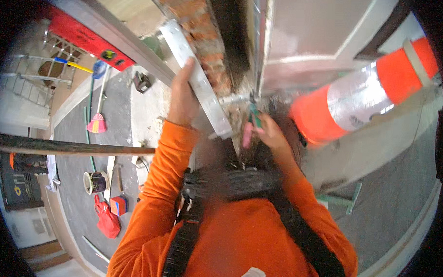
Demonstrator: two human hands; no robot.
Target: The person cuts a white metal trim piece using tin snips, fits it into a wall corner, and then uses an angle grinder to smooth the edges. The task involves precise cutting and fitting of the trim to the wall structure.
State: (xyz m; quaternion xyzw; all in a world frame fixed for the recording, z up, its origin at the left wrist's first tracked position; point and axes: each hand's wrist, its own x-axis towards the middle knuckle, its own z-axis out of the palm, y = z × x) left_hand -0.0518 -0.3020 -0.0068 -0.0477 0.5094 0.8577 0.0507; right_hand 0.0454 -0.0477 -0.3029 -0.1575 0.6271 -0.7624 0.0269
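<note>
My left hand (185, 95) is closed on a pale, straight metal bar (203, 89), its thumb along the upper side. The bar slants from upper left to lower right in front of a broken brick edge (196, 27). Just right of the bar's lower end, my right hand (274, 133) is closed round a small hand tool (252, 125) with green and pink handles. The tool's head is beside a thin upright metal strip (258, 47) and is too blurred to make out. A short pale rod (235, 98) runs between the bar and that strip.
An orange and silver traffic post (357, 94) leans close on my right. At upper left are a red spirit level (88, 41) and a long grey beam (122, 32). A wooden pole (75, 146) juts in from the left. A broom (97, 123), bucket (96, 182) and red bag (106, 218) lie on the floor.
</note>
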